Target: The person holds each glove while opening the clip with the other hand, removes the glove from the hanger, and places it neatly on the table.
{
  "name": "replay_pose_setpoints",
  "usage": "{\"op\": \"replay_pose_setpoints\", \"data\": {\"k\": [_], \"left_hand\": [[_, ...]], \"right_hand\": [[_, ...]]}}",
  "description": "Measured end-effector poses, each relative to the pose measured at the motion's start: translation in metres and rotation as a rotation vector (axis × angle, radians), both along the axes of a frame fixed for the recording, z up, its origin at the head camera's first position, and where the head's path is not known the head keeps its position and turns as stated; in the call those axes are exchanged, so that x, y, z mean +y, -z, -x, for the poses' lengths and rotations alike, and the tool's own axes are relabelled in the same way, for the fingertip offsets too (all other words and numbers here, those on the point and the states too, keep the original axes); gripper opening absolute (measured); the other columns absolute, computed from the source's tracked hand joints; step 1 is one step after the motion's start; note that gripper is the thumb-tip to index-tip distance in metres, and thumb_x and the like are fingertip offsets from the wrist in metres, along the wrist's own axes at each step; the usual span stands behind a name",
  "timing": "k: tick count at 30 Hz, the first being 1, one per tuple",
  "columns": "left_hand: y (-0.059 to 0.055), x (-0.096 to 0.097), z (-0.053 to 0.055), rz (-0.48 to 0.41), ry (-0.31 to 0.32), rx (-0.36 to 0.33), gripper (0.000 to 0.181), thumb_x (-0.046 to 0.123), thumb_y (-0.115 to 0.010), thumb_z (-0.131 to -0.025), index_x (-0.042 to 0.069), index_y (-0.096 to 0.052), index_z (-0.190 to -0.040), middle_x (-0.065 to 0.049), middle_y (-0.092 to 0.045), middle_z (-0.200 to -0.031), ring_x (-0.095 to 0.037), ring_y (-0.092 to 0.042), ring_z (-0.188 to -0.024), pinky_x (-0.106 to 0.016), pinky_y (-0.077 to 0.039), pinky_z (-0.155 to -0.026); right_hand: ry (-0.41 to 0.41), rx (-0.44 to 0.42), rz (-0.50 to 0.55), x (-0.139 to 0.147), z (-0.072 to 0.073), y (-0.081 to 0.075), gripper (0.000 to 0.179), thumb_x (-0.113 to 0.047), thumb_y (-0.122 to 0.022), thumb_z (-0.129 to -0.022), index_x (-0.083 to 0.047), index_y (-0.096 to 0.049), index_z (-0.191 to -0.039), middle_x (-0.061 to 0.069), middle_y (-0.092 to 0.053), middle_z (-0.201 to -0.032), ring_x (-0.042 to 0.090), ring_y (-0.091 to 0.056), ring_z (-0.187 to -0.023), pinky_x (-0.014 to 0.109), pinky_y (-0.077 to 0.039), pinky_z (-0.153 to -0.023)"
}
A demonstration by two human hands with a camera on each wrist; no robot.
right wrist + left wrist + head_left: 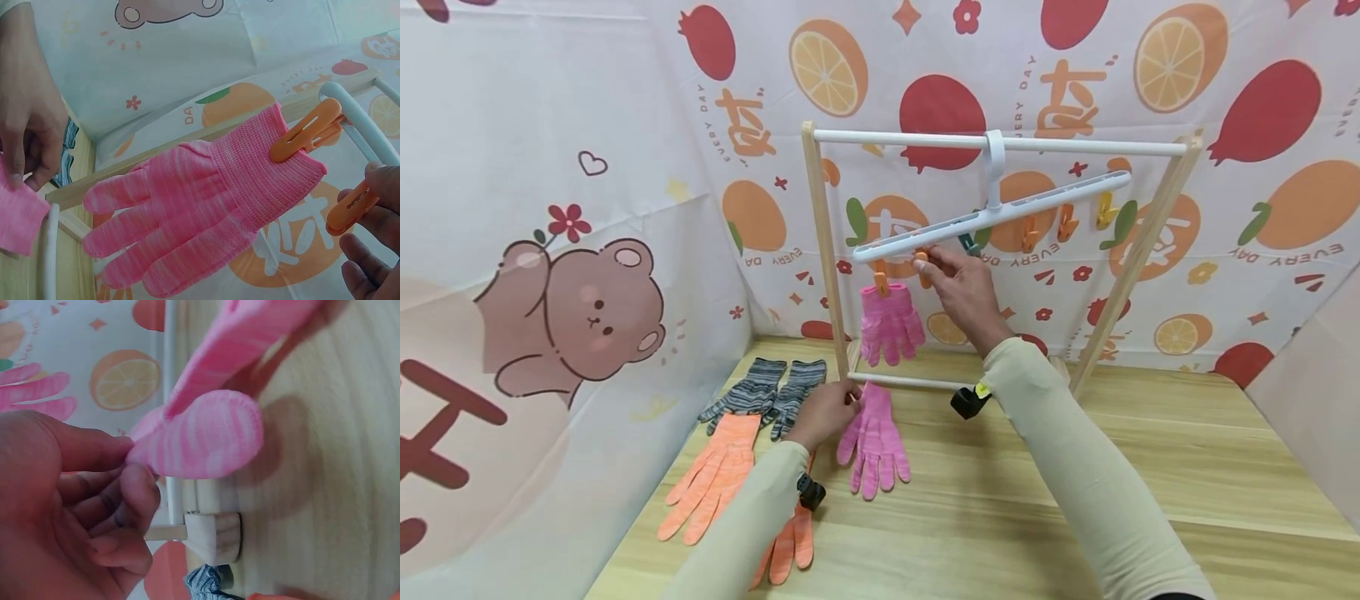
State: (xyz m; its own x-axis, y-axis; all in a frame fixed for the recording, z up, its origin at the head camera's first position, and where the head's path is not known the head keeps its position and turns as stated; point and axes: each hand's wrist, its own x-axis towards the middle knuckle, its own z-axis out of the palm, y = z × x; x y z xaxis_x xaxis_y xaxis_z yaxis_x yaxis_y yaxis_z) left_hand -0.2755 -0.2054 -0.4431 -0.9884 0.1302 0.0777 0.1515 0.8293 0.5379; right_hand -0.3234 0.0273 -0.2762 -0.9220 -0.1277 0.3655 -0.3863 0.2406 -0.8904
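Note:
My left hand (827,410) pinches the cuff edge of a pink glove (874,442), whose fingers point down toward the table's front. In the left wrist view the pinched cuff (206,437) bulges out from thumb and fingertip. Up at the low left end of the white hanger (917,239), my right hand (966,292) grips an orange clip (353,209) between thumb and fingers. Beside that clip a second pink glove (200,194) hangs fingers-down, its cuff caught in another orange clip (306,132).
The tilted hanger hooks over a white rod (910,139) on a wooden frame (823,250). Farther right hang a green clip (968,243), two orange ones and a yellow clip (1105,210). Grey striped gloves (760,383) and orange gloves (722,454) lie at the table's left.

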Motion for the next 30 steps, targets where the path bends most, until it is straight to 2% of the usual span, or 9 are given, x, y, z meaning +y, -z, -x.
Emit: {"op": "replay_pose_setpoints", "data": {"k": [5,9,14,18,21,24,27,30], "left_hand": [[0.004,0.001,0.001,0.126,-0.021,0.010,0.015,0.017,-0.067,-0.095,0.009,-0.074,-0.106,-0.006,-0.073,-0.091,-0.024,-0.066,-0.074,-0.042,-0.052,-0.062],[0.006,0.001,0.000,0.165,-0.047,-0.021,0.020,0.020,-0.065,-0.096,0.009,-0.074,-0.111,-0.010,-0.074,-0.100,-0.027,-0.067,-0.076,-0.046,-0.053,-0.064],[0.008,-0.001,0.001,0.179,-0.054,-0.058,0.017,0.022,-0.064,-0.097,0.010,-0.073,-0.106,-0.008,-0.072,-0.092,-0.021,-0.060,-0.065,-0.040,-0.049,-0.058],[0.002,-0.002,0.000,0.167,-0.061,-0.062,0.016,0.024,-0.064,-0.098,0.010,-0.072,-0.102,-0.004,-0.068,-0.081,-0.020,-0.057,-0.062,-0.038,-0.045,-0.055],[-0.011,-0.002,0.000,0.121,-0.073,-0.044,0.017,0.026,-0.062,-0.100,0.011,-0.071,-0.102,-0.003,-0.065,-0.075,-0.019,-0.056,-0.059,-0.036,-0.043,-0.051],[-0.034,0.000,0.001,0.040,-0.081,0.024,0.019,0.025,-0.060,-0.102,0.011,-0.071,-0.108,-0.003,-0.068,-0.080,-0.018,-0.059,-0.061,-0.036,-0.045,-0.051],[-0.058,0.002,0.004,-0.054,-0.084,0.128,0.023,0.025,-0.059,-0.103,0.009,-0.071,-0.115,-0.003,-0.070,-0.093,-0.018,-0.064,-0.074,-0.038,-0.051,-0.060],[-0.079,0.006,0.009,-0.154,-0.078,0.221,0.026,0.027,-0.060,-0.103,0.009,-0.070,-0.119,-0.004,-0.070,-0.099,-0.020,-0.066,-0.085,-0.041,-0.053,-0.073]], "right_hand": [[-0.012,-0.011,-0.001,0.000,0.001,-0.001,0.045,-0.025,-0.069,-0.099,-0.012,-0.060,-0.142,0.005,-0.068,-0.131,0.020,-0.063,-0.113,0.037,-0.052,-0.098],[-0.022,0.003,0.002,0.000,0.002,0.000,0.045,-0.024,-0.069,-0.099,-0.011,-0.061,-0.141,0.006,-0.069,-0.129,0.020,-0.065,-0.111,0.036,-0.053,-0.096],[-0.027,0.010,-0.002,0.001,0.003,0.000,0.045,-0.024,-0.070,-0.098,-0.009,-0.061,-0.140,0.007,-0.069,-0.128,0.019,-0.066,-0.112,0.035,-0.054,-0.095],[-0.035,0.007,-0.007,0.001,0.003,0.000,0.048,-0.024,-0.069,-0.099,-0.008,-0.058,-0.143,0.008,-0.067,-0.131,0.019,-0.066,-0.115,0.035,-0.053,-0.096],[-0.044,0.005,-0.008,0.001,0.003,0.000,0.049,-0.024,-0.068,-0.100,-0.007,-0.056,-0.144,0.009,-0.067,-0.131,0.019,-0.066,-0.115,0.035,-0.052,-0.097],[-0.052,0.003,-0.007,0.001,0.003,-0.001,0.050,-0.024,-0.068,-0.100,-0.006,-0.055,-0.145,0.010,-0.067,-0.131,0.020,-0.067,-0.113,0.036,-0.052,-0.098],[-0.057,0.000,-0.008,0.000,0.002,-0.001,0.052,-0.024,-0.068,-0.100,-0.004,-0.053,-0.146,0.011,-0.067,-0.130,0.021,-0.068,-0.112,0.037,-0.051,-0.099],[-0.058,-0.004,-0.007,0.000,0.002,-0.001,0.053,-0.024,-0.068,-0.100,-0.004,-0.053,-0.147,0.012,-0.067,-0.130,0.021,-0.067,-0.113,0.037,-0.051,-0.100]]}}
